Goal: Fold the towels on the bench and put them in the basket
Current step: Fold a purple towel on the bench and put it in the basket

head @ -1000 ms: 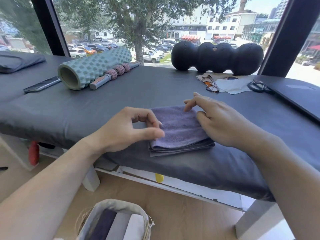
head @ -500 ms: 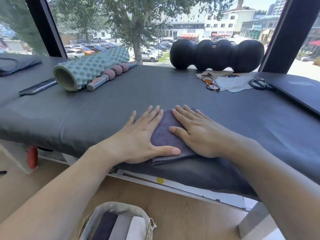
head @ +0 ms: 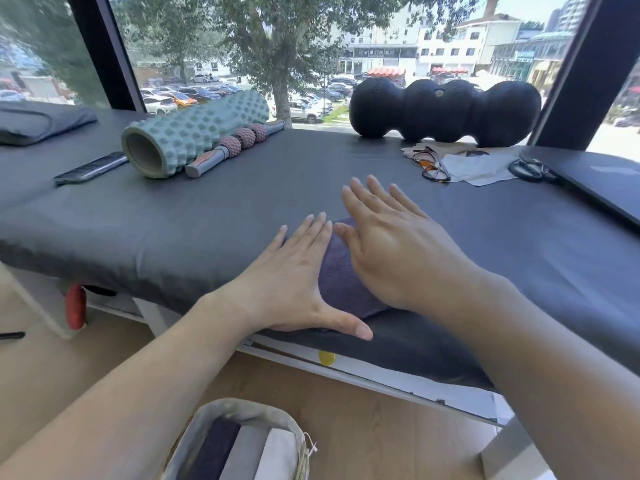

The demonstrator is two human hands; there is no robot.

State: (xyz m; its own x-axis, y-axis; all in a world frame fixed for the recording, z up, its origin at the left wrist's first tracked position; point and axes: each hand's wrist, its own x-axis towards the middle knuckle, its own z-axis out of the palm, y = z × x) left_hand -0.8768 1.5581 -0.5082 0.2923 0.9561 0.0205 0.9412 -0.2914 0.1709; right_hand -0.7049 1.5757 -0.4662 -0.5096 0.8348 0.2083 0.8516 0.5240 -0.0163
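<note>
A folded purple towel (head: 337, 282) lies near the front edge of the dark padded bench (head: 207, 216). My left hand (head: 294, 275) rests flat on the towel's left side, fingers spread, thumb along its near edge. My right hand (head: 388, 244) is open with fingers straight, over the towel's right part, its fingertips reaching past the far edge. Most of the towel is hidden under both hands. On the floor below stands the basket (head: 207, 414) with three folded towels upright inside: dark (head: 211, 452), grey (head: 244, 455) and white (head: 277, 459).
On the bench's far side lie a green foam roller (head: 194, 133), a massage stick (head: 232, 148), a phone (head: 91, 167), a black peanut roller (head: 443, 112), glasses (head: 433, 164), white cloth (head: 481, 166) and a laptop (head: 595, 181). A dark cloth (head: 38, 123) sits far left.
My hands went from pinching the towel's fold to lying flat on it. My right hand has since slid forward toward the far edge, while the left stays pressed down.
</note>
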